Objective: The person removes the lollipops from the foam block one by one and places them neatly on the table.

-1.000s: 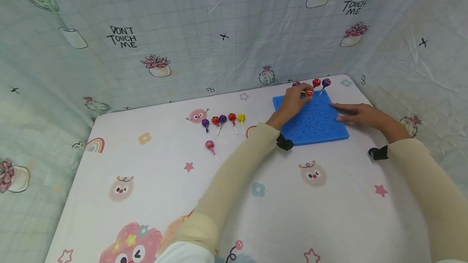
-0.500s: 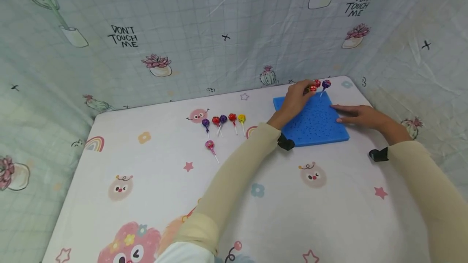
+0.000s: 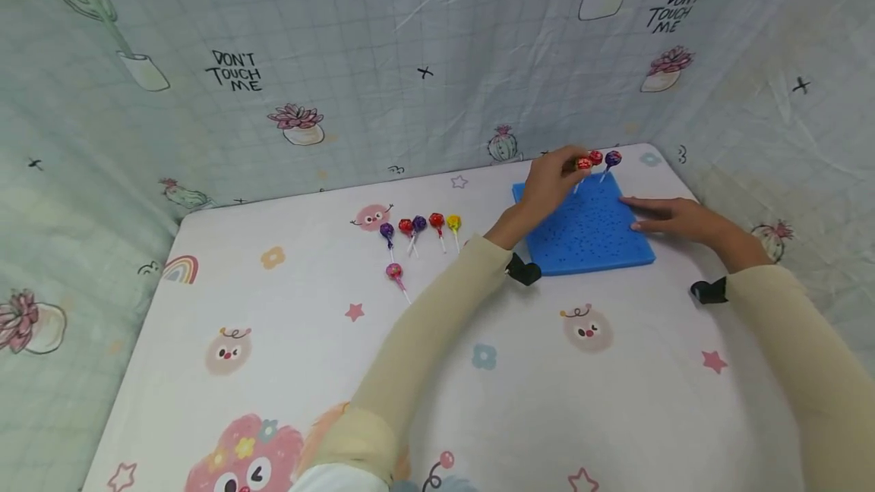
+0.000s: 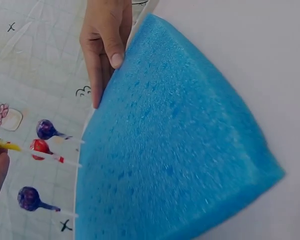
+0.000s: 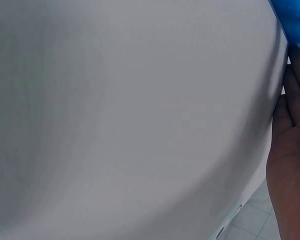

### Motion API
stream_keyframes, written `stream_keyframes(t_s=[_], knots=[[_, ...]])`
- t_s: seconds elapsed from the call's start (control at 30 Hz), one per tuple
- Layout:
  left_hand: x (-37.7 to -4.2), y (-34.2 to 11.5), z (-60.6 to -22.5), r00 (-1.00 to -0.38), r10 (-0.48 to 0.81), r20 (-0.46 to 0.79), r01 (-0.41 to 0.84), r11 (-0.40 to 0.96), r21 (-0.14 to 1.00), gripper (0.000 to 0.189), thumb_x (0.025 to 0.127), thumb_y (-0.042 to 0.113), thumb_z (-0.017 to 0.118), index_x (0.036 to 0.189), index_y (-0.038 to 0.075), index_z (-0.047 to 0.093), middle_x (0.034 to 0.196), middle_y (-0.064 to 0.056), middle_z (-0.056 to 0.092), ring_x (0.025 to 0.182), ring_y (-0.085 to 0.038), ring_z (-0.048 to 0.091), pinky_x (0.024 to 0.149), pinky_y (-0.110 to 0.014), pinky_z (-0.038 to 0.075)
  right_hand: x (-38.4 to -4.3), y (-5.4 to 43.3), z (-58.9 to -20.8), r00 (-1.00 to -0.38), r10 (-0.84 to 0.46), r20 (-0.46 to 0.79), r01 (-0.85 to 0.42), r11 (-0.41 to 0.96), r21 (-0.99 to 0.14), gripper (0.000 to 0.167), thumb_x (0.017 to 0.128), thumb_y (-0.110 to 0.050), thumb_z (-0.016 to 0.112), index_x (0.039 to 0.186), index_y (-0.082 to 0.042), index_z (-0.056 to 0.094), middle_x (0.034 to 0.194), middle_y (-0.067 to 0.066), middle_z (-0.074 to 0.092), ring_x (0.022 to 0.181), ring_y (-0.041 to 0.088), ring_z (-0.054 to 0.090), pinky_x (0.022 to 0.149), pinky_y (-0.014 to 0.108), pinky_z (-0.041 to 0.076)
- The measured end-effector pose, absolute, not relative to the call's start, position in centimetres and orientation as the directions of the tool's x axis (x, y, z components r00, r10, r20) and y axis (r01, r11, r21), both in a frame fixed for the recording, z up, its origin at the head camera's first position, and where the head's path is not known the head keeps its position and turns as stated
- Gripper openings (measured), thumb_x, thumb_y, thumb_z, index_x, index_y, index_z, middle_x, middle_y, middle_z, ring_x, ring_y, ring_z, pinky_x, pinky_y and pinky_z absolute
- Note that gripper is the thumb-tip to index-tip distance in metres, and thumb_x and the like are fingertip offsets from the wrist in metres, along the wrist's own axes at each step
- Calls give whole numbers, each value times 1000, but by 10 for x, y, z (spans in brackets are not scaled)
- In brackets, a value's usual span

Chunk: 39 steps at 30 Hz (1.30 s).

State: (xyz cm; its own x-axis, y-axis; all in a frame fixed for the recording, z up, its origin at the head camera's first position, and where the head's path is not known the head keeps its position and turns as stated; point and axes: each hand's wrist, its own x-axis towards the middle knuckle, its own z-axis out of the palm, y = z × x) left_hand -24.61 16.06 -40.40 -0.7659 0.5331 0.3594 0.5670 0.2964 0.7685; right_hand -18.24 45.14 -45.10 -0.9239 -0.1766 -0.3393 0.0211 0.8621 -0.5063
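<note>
head view: left hand [image 3: 549,178], upper right of frame, pinches an orange-red lollipop [image 3: 583,163] by or near its wrapped head, over the far edge of a blue foam block [image 3: 581,234]. stick points down at the block; whether the tip is already in, can't tell. right hand [image 3: 675,219], right of frame, has fingers stretched out, tips touching the block's right edge, gripping nothing.

just past the held candy, a red lollipop [image 3: 595,157] and a purple lollipop [image 3: 613,159] stand with sticks at the block's far edge. left wrist view adds a second purple lollipop [image 4: 29,199], lower left, also at that edge; the left hand hides it in head view.

step looks like planting the held stick in the foam. to do it well: bring the stick near vertical, pinch low enough that it won't bend, push straight down, brace the block with the right hand so it doesn't slide, leave room from the red neighbour so heads don't knock. too near the rim, foam could tear.

farther out, center of frame: six loose lollipops lie on the white bench [image 3: 287,370], a yellow lollipop [image 3: 454,223] nearest the block, a pink lollipop [image 3: 394,272] lowest. printed cloth [image 3: 369,29] across the top.
</note>
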Motion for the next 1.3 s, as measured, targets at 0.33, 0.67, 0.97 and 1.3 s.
stream_keyframes(t_s=[0.33, 0.67, 0.97, 1.3], knots=[[-234, 109, -393, -774, 539, 334, 535, 273, 799, 33, 101, 19, 65, 131, 5, 64, 120, -7, 71, 108, -11, 68, 90, -11, 50, -182, 449, -451, -925, -189, -329, 9, 856, -516, 76, 99, -49, 64, 161, -20, 31, 163, 29, 20, 143, 63, 15, 106, 80, 17], [-209, 45, -409, -760, 592, 267, 514, 298, 804, 30, 100, 19, 68, 126, 4, 67, 116, -7, 73, 103, -13, 70, 87, -16, 54, -180, 448, -451, -928, -188, -323, 10, 852, -523, 76, 99, -48, 64, 161, -19, 31, 163, 30, 19, 143, 64, 14, 105, 81, 16], [-196, -16, -406, -822, 516, 242, 471, 376, 798, 28, 96, 20, 72, 120, 5, 71, 107, -7, 76, 93, -14, 73, 83, -23, 58, -180, 449, -449, -928, -194, -318, 6, 846, -533, 75, 99, -46, 65, 160, -19, 32, 162, 30, 21, 143, 64, 14, 105, 81, 16], [-199, -85, -400, -902, 397, 169, 369, 509, 778, 26, 94, 17, 76, 116, 4, 72, 104, -9, 75, 92, -20, 74, 81, -34, 60, -182, 451, -451, -924, -186, -334, 19, 850, -526, 76, 98, -48, 64, 161, -19, 31, 162, 30, 20, 143, 64, 13, 105, 81, 16]])
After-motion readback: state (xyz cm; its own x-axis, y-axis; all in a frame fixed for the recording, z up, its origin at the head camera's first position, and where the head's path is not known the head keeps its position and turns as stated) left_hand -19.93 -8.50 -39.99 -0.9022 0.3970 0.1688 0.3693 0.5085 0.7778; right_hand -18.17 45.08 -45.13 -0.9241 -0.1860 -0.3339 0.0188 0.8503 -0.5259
